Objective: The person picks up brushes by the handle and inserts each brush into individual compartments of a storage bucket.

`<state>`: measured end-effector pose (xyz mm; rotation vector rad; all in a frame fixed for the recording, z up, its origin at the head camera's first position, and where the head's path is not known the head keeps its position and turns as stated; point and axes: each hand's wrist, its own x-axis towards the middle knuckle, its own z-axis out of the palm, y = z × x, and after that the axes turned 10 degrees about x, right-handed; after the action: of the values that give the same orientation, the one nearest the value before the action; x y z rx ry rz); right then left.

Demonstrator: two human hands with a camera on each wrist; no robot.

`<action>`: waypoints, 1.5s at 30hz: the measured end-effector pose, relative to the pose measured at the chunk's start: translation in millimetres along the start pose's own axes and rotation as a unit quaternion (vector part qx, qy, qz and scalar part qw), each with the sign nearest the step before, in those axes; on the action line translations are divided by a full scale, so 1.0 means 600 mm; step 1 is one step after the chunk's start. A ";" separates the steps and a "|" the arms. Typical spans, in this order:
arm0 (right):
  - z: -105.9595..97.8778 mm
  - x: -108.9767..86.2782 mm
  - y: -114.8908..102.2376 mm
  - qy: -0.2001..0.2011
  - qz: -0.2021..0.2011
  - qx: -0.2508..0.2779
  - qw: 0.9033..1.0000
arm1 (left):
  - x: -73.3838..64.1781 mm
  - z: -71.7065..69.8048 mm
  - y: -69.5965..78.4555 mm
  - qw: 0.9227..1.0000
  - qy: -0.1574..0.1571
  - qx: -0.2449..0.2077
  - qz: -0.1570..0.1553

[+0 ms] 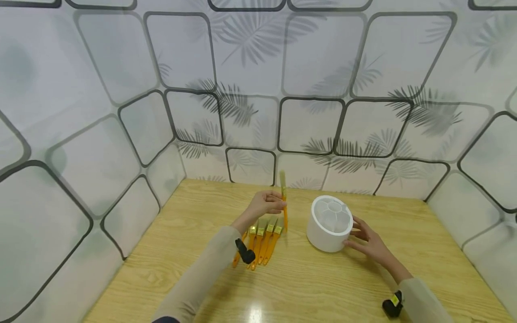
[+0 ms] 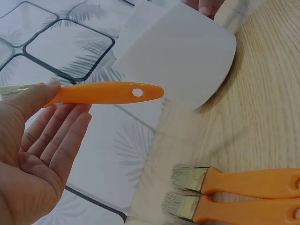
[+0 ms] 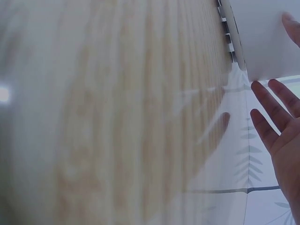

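Observation:
My left hand (image 1: 263, 204) pinches an orange-handled paintbrush (image 1: 285, 211) between thumb and fingers, bristles up, above the table. In the left wrist view its handle (image 2: 112, 93) ends in a hole, and the other fingers are loosely extended. A round white divided container (image 1: 328, 240) stands to the right, its compartments facing up. My right hand (image 1: 369, 242) touches its right side, thumb and fairly straight fingers spread along the wall. Under the left forearm several more orange paintbrushes (image 1: 268, 244) lie side by side, bristles pointing away from me.
The wood-grain table (image 1: 315, 287) is bounded by patterned white walls (image 1: 250, 121) at the back and both sides. Black wrist cameras sit on both sleeves, the left one (image 1: 245, 252) overlapping the lying brushes in the head view.

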<state>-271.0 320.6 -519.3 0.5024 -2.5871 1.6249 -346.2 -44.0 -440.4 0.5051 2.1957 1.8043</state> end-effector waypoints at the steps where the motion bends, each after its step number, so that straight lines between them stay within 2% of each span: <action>1: -0.001 0.001 -0.001 0.000 0.000 0.000 1.000 | 0.001 0.000 0.004 1.000 0.000 0.002 0.003; 10: -0.002 0.002 0.003 0.005 0.005 0.004 1.000 | 0.010 0.003 0.027 0.999 -0.007 0.006 0.033; 23: 0.004 -0.004 0.008 0.012 -0.016 0.011 1.000 | 0.013 0.014 0.032 1.000 -0.012 0.014 0.021; 34: 0.002 0.000 0.005 0.020 -0.022 0.000 1.000 | 0.025 0.020 0.041 0.999 -0.013 0.019 0.030; 45: 0.000 -0.001 0.003 0.016 -0.024 0.021 0.999 | 0.035 0.030 0.056 0.999 -0.007 0.009 0.034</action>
<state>-271.1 321.3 -521.2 0.5321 -2.5026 1.6605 -354.4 -13.3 -410.8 0.6022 2.2137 1.8106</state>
